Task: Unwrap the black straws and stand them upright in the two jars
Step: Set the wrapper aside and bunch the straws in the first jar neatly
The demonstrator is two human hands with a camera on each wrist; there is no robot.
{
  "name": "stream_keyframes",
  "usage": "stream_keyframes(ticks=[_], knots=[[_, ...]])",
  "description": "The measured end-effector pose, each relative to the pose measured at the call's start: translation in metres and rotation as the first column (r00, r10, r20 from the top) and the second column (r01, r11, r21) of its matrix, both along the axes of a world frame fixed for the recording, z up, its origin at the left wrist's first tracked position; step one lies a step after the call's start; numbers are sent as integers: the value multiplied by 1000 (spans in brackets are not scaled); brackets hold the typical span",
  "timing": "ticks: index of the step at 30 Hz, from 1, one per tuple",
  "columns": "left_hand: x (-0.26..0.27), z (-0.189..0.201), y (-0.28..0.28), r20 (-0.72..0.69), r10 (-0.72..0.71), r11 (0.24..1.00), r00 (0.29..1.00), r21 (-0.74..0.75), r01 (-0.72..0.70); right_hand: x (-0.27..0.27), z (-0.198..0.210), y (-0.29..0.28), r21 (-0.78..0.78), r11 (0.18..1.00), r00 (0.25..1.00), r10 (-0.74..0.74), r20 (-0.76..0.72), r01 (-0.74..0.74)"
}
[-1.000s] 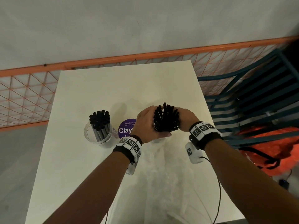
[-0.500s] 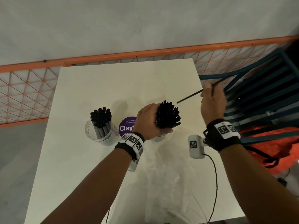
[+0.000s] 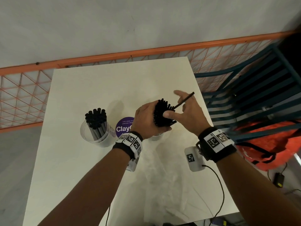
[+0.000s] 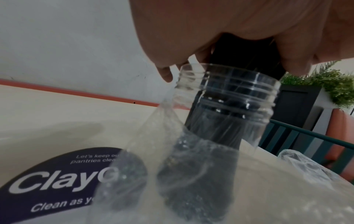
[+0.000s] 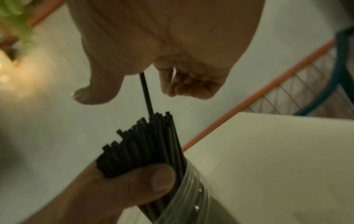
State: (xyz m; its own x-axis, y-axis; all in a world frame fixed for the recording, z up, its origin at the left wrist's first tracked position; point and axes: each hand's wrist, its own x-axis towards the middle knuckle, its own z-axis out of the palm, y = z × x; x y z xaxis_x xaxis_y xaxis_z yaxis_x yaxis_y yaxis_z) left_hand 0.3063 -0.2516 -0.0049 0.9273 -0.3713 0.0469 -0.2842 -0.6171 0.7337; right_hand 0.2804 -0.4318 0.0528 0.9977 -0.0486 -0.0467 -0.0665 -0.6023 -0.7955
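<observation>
On the white table (image 3: 97,160), the left clear jar (image 3: 91,136) holds several black straws (image 3: 96,118) standing upright. My left hand (image 3: 146,118) grips a thick bundle of black straws (image 3: 162,111) that stands in the second clear jar (image 4: 229,94); in the head view that jar is almost hidden under the hand. My right hand (image 3: 185,110) pinches a single black straw (image 3: 184,101), slanted, with its lower end touching the top of the bundle (image 5: 145,144). The left thumb (image 5: 153,178) presses the bundle just above the jar rim (image 5: 195,197).
A round purple sticker (image 3: 123,128) lies between the jars. Crumpled clear plastic wrap (image 3: 162,176) covers the near part of the table. An orange mesh fence (image 3: 24,98) runs behind, with a teal slatted chair (image 3: 244,95) and an orange bag (image 3: 268,144) to the right.
My right hand left the bundle, drew one straw out to the right, and has now brought it back so its end meets the bundle top. The left hand kept its grip.
</observation>
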Motion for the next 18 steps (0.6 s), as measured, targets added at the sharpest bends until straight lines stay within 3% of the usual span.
stream_keyframes(ticks=[3,7,13,16,18], knots=[[0,0,0,21,3,999,1000,32,-3,-4,-9,-1,180,983,999,-39,-10,40],[0,-4,-4,64,-7,996,998,85,2,-12,-17,13,218,976,1000,19,-5,-17],[-4,-5,-9,75,37,998,997,38,-40,-4,-22,16,-29,997,992,73,-103,-76],[-3,-6,-8,56,41,997,998,66,-45,-5,-2,15,183,983,995,-43,89,26],[-2,-7,-10,51,36,995,998,95,-41,-3,10,16,245,970,977,-62,203,11]])
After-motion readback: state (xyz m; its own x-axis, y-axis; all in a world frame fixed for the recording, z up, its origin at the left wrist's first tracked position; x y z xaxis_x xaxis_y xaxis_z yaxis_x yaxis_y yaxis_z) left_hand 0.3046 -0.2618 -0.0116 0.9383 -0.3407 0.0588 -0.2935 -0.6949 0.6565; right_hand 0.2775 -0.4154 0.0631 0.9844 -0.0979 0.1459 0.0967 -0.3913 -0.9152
